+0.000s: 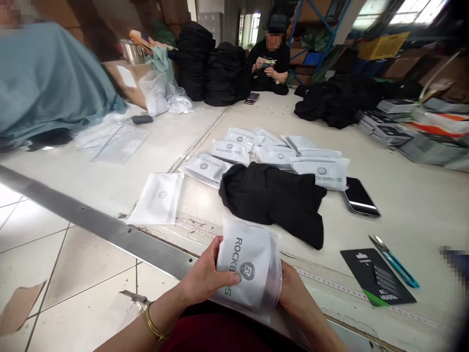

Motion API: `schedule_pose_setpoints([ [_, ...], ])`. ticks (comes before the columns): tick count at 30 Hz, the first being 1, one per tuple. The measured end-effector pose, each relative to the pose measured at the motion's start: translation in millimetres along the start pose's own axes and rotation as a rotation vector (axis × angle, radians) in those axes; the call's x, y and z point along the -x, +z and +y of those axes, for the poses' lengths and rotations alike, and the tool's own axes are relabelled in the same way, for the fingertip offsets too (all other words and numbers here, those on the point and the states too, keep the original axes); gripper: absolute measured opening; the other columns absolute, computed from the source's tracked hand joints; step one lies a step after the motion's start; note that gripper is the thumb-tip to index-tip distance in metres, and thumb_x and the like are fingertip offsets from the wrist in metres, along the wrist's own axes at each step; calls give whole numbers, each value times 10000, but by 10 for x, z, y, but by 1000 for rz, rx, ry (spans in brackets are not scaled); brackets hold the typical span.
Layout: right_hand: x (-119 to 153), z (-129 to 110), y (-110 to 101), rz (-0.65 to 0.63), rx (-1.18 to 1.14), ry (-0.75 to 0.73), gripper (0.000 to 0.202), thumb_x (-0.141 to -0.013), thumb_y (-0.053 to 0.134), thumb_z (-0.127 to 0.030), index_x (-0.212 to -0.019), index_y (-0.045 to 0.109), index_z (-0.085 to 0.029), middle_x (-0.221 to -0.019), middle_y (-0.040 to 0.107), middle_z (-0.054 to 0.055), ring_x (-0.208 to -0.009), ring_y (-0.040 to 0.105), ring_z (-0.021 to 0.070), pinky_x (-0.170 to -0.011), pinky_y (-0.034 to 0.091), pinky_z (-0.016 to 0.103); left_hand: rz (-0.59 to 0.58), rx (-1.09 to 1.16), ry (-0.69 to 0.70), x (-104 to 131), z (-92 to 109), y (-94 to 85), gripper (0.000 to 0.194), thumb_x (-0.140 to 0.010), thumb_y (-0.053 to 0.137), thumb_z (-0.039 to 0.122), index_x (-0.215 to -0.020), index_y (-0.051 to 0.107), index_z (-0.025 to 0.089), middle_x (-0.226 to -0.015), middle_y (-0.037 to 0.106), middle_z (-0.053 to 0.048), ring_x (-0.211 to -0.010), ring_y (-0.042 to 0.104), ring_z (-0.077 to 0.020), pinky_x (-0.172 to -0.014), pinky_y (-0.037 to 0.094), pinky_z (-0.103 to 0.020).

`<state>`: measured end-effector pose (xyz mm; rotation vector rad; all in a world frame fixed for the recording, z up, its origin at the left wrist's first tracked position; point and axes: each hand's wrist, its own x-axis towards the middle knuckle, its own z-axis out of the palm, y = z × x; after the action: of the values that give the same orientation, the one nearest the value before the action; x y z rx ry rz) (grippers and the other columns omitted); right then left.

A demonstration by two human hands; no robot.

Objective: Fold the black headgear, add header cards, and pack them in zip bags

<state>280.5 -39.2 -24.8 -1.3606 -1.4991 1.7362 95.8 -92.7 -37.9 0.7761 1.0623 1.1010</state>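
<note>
A white ROCKBROS pouch [252, 249] is held between both hands at the table's near edge. My left hand [208, 274] grips its left side, thumb pressed on the printed front. My right hand [289, 283] is closed round the pouch's lower right side, its fingers mostly hidden behind it. Just beyond the pouch lies a folded black cloth [271, 195]. A single flat pouch [157, 199] rests to the left, and a group of similar pouches [280, 154] sits behind the cloth. To the right are a black printed card [373, 276] and blue-handled scissors [397, 264].
A phone [361, 197] lies right of the cloth. Clear plastic bags [119, 142] are at the left. Black cloth stacks [225, 73], a seated person [271, 63], dark fabric [337, 100] and piled packages [388, 122] stand farther back. A metal edge strip [91, 215] borders the table.
</note>
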Motion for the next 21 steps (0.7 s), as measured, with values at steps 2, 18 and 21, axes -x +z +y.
schedule_pose_setpoints([
  [2,-11,-6,1,-30,34,-33,430,-613,658,-237,-1039,628,-190,-989,694,63,-898,625,297,-807,500,381,28,2,27,-2,-3,-12,638,-624,752,144,-1160,411,195,-1002,613,-48,-877,587,-214,-701,497,-322],
  [18,-161,-88,181,68,-294,66,519,-581,753,-257,-1059,558,-203,-1040,674,69,-936,623,274,-790,518,367,377,-473,-1,5,145,-103,383,-845,465,513,-1079,502,213,-827,687,-33,-741,646,-218,-653,507,-324],
  [21,-150,-74,22,-23,-365,70,543,-581,772,-269,-1073,554,-195,-1014,680,69,-914,632,258,-772,519,356,409,-513,-57,-30,351,-271,464,-803,505,546,-1120,466,209,-707,667,-5,-594,629,-191,-495,484,-271],
])
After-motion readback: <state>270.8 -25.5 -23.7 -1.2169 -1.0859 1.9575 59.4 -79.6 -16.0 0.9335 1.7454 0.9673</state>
